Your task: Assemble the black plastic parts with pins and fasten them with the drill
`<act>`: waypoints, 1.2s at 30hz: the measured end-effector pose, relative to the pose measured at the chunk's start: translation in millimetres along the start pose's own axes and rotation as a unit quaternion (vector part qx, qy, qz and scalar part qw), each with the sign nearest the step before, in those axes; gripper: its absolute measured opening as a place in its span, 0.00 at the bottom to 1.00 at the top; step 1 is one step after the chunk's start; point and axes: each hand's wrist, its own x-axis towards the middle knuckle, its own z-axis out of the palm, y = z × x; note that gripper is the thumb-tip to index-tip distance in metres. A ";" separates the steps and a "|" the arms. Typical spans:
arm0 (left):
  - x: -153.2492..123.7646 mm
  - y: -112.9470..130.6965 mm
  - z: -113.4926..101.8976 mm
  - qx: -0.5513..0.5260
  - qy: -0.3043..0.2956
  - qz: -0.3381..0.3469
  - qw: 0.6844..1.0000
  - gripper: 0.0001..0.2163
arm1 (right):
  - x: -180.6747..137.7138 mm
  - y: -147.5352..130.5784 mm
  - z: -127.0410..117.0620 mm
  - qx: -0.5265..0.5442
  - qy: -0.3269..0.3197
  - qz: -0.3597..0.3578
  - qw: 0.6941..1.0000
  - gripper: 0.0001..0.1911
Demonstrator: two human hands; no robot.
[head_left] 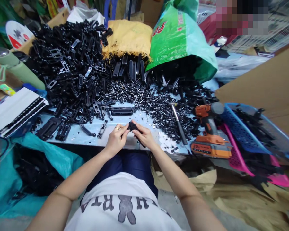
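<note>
Both hands meet at the front edge of the light blue table. My left hand, with a ring on one finger, pinches a small black plastic part from the left. My right hand grips the same part from the right, and a dark length of it shows below the fingers. The fingers hide much of its shape. Just beyond the hands lies a stack of long black plastic pieces. Left of them are a small jointed bracket and a black arm piece.
A heap of black brackets fills the back left. Loose screws spread across the middle. A hammer and an orange cordless drill lie right, beside a blue basket. A green sack stands behind; a person is beyond.
</note>
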 end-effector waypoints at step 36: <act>23.0 -30.8 -5.5 0.304 -0.341 0.141 0.878 0.27 | 195.7 45.6 -265.7 -0.763 0.038 -0.006 0.645 0.18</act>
